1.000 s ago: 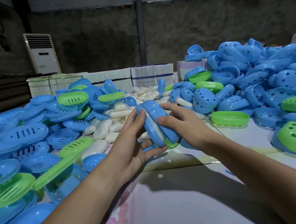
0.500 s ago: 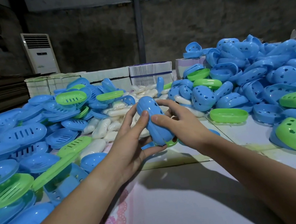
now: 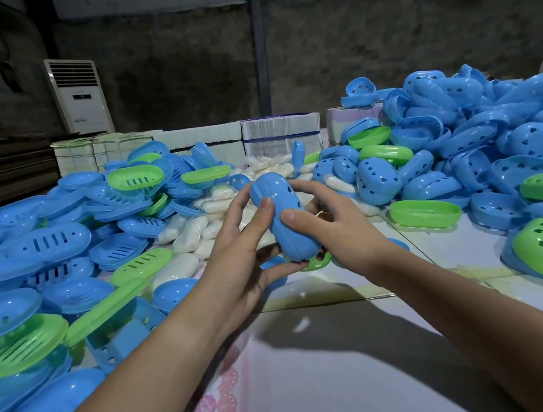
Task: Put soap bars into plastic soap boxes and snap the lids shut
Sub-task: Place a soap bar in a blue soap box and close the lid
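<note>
Our left hand (image 3: 236,262) and right hand (image 3: 339,231) clamp a blue box (image 3: 280,218), thumbs pressing its seam; we should squeeze evenly until it clicks.

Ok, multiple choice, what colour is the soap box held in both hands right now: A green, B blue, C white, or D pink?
B: the soap box gripped between the left hand and the right hand is plain blue, with its two halves closed together.
</note>
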### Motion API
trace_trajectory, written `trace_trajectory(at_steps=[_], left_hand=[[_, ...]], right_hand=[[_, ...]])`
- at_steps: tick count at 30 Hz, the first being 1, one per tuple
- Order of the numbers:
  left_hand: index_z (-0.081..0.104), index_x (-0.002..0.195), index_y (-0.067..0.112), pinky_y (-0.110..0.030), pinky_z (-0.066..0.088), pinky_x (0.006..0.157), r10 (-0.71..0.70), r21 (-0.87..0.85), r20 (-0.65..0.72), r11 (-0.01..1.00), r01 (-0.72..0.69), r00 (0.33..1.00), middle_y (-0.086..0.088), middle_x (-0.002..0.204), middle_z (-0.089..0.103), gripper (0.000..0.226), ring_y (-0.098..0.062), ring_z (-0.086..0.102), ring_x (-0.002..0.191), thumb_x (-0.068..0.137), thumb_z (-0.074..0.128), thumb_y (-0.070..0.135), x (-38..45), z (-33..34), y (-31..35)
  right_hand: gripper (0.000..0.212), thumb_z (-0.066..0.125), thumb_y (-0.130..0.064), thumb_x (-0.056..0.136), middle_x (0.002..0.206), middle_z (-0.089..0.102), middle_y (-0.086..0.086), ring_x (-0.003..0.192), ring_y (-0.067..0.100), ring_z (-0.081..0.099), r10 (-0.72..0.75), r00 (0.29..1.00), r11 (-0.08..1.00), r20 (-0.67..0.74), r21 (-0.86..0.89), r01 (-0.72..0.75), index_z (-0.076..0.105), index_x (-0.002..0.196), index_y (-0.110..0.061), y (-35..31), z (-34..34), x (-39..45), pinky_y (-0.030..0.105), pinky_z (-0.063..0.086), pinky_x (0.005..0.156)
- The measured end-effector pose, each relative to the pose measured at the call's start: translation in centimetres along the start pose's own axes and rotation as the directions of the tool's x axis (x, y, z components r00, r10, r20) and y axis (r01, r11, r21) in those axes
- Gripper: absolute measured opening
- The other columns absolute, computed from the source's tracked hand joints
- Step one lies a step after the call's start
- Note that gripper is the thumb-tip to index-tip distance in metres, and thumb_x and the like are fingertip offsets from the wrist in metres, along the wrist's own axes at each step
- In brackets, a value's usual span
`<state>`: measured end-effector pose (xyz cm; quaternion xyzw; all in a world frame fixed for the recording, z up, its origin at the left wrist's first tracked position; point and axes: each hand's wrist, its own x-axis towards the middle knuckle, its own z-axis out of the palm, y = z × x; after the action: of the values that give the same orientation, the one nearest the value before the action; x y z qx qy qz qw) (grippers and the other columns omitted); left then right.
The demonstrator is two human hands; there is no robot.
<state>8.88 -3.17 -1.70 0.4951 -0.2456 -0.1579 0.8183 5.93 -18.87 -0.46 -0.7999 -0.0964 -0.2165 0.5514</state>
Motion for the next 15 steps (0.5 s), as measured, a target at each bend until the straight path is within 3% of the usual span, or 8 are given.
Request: trace_trajectory(at_steps=[6, 11, 15], left_hand=[[0.054, 0.136, 0.043, -0.041, 0.063, 0.064, 0.001, 0.03, -0.011, 1.0, 0.0, 1.0, 0.003, 0.112, 0.078, 0.063, -0.037, 0.074, 0.102, 0.076, 0.075, 0.044, 0.03, 0.01, -0.13], [0.058, 0.131, 0.042, -0.04, 0.062, 0.061, 0.014, 0.038, -0.014, 0.999, -0.014, 1.0, -0.004, 0.114, 0.077, 0.061, -0.038, 0.075, 0.1, 0.073, 0.077, 0.043, 0.01, 0.11, 0.03], [0.058, 0.131, 0.041, -0.041, 0.062, 0.061, 0.023, 0.04, -0.009, 0.999, -0.023, 1.0, -0.003, 0.11, 0.078, 0.06, -0.035, 0.076, 0.097, 0.073, 0.076, 0.043, -0.06, 0.15, 0.22]], right_hand=[[0.061, 0.066, -0.066, 0.062, 0.08, 0.054, -0.007, 0.065, 0.006, 0.058, -0.007, 1.0, 1.0, 0.011, -0.006, 0.007, 0.057, 0.12, -0.048, 0.36, -0.08, 0.11, 0.023, 0.044, 0.061], [0.051, 0.071, -0.064, 0.063, 0.069, 0.054, -0.02, 0.059, 0.0, 0.056, -0.041, 0.999, 0.999, 0.032, 0.027, 0.04, 0.058, 0.112, -0.055, 0.34, -0.34, 0.15, 0.014, 0.045, 0.055], [0.05, 0.074, -0.063, 0.064, 0.066, 0.055, -0.02, 0.061, 0.0, 0.06, -0.044, 0.998, 0.997, 0.047, 0.066, 0.041, 0.059, 0.111, -0.054, 0.35, -0.72, 0.34, 0.014, 0.046, 0.056]])
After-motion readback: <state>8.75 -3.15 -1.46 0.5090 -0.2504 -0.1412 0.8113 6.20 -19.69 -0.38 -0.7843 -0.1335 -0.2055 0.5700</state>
